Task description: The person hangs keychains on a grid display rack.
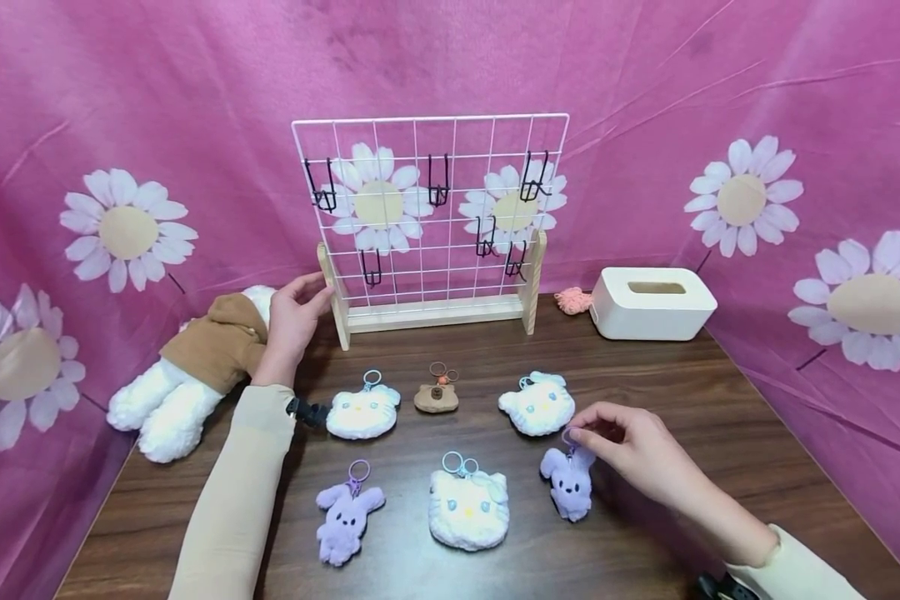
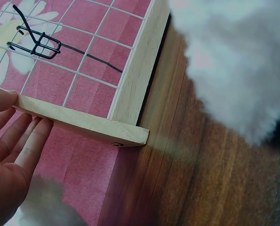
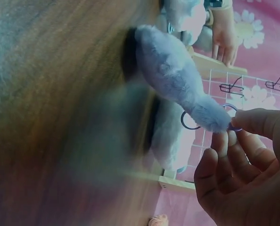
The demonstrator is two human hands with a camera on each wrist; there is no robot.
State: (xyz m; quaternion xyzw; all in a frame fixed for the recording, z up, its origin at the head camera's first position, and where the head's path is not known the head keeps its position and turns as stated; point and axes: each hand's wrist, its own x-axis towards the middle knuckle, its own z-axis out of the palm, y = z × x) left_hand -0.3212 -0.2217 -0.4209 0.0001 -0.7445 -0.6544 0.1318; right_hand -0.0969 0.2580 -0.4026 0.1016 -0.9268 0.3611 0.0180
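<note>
Purple bunny keychain (image 1: pixel 572 490) at near right has its long axis running near to far, just left of the right hand (image 1: pixel 637 454), which pinches its far-end ring (image 1: pixel 567 435), while the left hand (image 1: pixel 297 315) grips the far-left wooden post (image 1: pixel 341 321).

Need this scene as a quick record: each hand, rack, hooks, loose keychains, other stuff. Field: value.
left hand: grips the left wooden post
right hand: pinches a purple bunny keychain at its ring end
rack: white wire grid, wooden base, standing upright
hooks: six, black, none holding a keychain
other keychains: three white plush ones, one brown, a second purple bunny
left side: plush toy in brown top
right side: white box, pink item
</note>
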